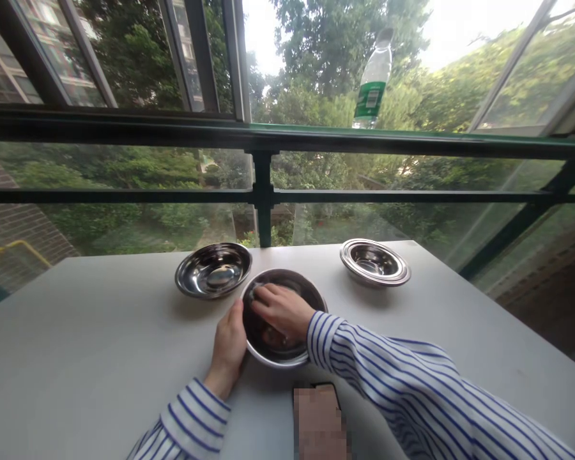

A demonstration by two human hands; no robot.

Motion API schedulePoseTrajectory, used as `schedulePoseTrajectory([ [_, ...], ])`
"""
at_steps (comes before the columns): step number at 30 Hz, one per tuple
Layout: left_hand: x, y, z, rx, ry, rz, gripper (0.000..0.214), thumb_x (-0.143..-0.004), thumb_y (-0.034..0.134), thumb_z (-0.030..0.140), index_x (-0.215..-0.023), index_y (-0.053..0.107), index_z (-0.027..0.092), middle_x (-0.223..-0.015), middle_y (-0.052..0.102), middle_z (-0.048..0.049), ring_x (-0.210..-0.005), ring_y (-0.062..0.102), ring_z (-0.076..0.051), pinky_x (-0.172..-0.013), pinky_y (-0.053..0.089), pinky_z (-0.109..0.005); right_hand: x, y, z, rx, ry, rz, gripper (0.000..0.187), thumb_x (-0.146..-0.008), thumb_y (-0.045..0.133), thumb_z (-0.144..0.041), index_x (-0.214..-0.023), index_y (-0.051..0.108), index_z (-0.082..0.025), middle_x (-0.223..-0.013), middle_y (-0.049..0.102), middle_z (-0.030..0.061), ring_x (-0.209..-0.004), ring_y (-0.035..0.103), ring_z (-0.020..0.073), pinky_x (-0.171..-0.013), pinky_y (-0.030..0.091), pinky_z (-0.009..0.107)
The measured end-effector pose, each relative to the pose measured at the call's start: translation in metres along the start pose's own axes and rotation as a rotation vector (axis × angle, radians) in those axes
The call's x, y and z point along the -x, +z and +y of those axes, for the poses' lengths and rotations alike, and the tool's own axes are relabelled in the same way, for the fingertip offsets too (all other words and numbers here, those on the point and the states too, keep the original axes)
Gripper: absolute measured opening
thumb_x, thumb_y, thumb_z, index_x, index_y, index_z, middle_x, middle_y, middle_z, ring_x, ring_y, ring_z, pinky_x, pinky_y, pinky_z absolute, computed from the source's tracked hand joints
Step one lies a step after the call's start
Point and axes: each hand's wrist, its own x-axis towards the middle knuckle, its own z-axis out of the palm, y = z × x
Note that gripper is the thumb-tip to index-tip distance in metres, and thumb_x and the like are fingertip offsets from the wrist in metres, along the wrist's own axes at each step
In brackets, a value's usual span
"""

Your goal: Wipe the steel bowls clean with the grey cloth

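A stainless steel bowl (280,365) stands on the white table in front of me. My left hand (229,345) grips its left side, with the fingers along the outer wall and the thumb up at the rim. Inside the bowl is my right hand (285,312), its fingers curled and pressed against the inner left wall. A small pale bit of something shows at those fingertips, too little to name. Dark, shiny steel with a reflection of the hand makes up the bowl's inside.
A second steel bowl (191,276) sits at the back left, tilted in view. At the back right are wide-rimmed steel bowls (397,271), seemingly stacked. A phone (319,421), partly blurred out, lies at the table's (100,358) near edge. On the railing (306,142) stands a plastic bottle (371,96).
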Motion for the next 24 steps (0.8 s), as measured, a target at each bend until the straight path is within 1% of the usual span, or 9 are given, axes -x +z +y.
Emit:
schedulePoseTrajectory([
  [2,0.001,0.001,0.001,-0.024,-0.021,-0.019,0.043,-0.076,0.053,0.05,-0.088,0.069,0.012,-0.087,0.071,-0.0089,-0.089,0.063,-0.025,-0.081,0.046,-0.036,0.003,-0.006,0.013,0.051,0.041,0.003,0.016,-0.085,0.046,-0.011,-0.093,0.06,-0.011,-0.104,0.055,0.0166,-0.099,0.049,0.0258,-0.086,0.042,0.041],
  [4,0.002,0.003,0.002,-0.042,-0.03,-0.037,0.044,-0.076,0.053,0.052,-0.088,0.069,0.012,-0.086,0.071,-0.0083,-0.087,0.063,-0.025,-0.079,0.046,-0.035,0.008,-0.008,0.019,0.085,0.107,0.021,0.021,-0.084,0.041,-0.005,-0.093,0.06,-0.008,-0.102,0.055,0.0198,-0.097,0.05,0.0275,-0.08,0.044,0.042],
  [7,0.001,0.003,0.001,-0.045,-0.032,-0.057,0.045,-0.073,0.054,0.054,-0.086,0.069,0.013,-0.081,0.071,-0.0072,-0.082,0.063,-0.025,-0.076,0.047,-0.034,0.012,-0.006,0.014,0.081,0.132,0.029,0.022,-0.08,0.044,-0.003,-0.096,0.059,-0.007,-0.1,0.056,0.0179,-0.092,0.053,0.0247,-0.079,0.044,0.038],
  [11,-0.001,0.0,-0.003,-0.043,-0.027,-0.041,0.048,-0.07,0.054,0.057,-0.081,0.069,0.013,-0.079,0.071,-0.0075,-0.082,0.063,-0.025,-0.075,0.047,-0.035,0.014,-0.002,-0.008,0.012,-0.047,-0.038,0.021,-0.078,0.054,-0.01,-0.097,0.061,-0.016,-0.093,0.061,0.0045,-0.084,0.056,0.0145,-0.076,0.044,0.023],
  [12,-0.002,-0.001,-0.004,-0.043,-0.025,-0.032,0.049,-0.07,0.054,0.058,-0.08,0.068,0.013,-0.079,0.071,-0.0078,-0.083,0.063,-0.025,-0.076,0.047,-0.035,0.014,-0.001,-0.013,0.003,-0.1,-0.059,0.02,-0.078,0.056,-0.011,-0.096,0.061,-0.017,-0.091,0.061,0.0024,-0.083,0.057,0.0128,-0.075,0.044,0.021],
  [14,-0.003,-0.002,-0.005,-0.046,-0.024,-0.02,0.049,-0.07,0.054,0.059,-0.079,0.068,0.013,-0.079,0.07,-0.008,-0.083,0.062,-0.025,-0.076,0.047,-0.035,0.015,-0.002,-0.018,0.014,-0.184,-0.089,0.019,-0.078,0.056,-0.012,-0.096,0.061,-0.017,-0.09,0.061,0.0019,-0.083,0.056,0.0118,-0.075,0.044,0.019],
  [17,-0.004,-0.001,-0.005,-0.052,-0.022,-0.028,0.049,-0.07,0.054,0.058,-0.08,0.068,0.012,-0.078,0.07,-0.0077,-0.083,0.063,-0.025,-0.077,0.047,-0.036,0.01,-0.006,-0.013,0.089,-0.285,-0.124,0.015,-0.085,0.051,-0.015,-0.096,0.061,-0.015,-0.099,0.06,0.0064,-0.089,0.053,0.015,-0.078,0.044,0.025],
  [20,-0.003,0.0,-0.002,-0.067,-0.021,-0.05,0.049,-0.073,0.051,0.056,-0.085,0.069,0.012,-0.078,0.07,-0.0075,-0.085,0.063,-0.025,-0.079,0.047,-0.036,-0.001,-0.015,0.003,0.187,-0.324,-0.162,0.02,-0.091,0.042,-0.018,-0.093,0.062,-0.014,-0.105,0.058,0.0115,-0.097,0.049,0.0198,-0.08,0.043,0.032],
  [24,0.001,0.001,0.007,-0.128,-0.007,-0.044,0.045,-0.078,0.048,0.051,-0.085,0.068,0.013,-0.081,0.07,-0.0077,-0.088,0.062,-0.025,-0.08,0.045,-0.036,-0.007,-0.033,0.026,0.303,-0.195,-0.198,0.028,-0.09,0.037,-0.01,-0.086,0.064,-0.009,-0.103,0.057,0.0179,-0.099,0.049,0.0256,-0.08,0.043,0.04],
])
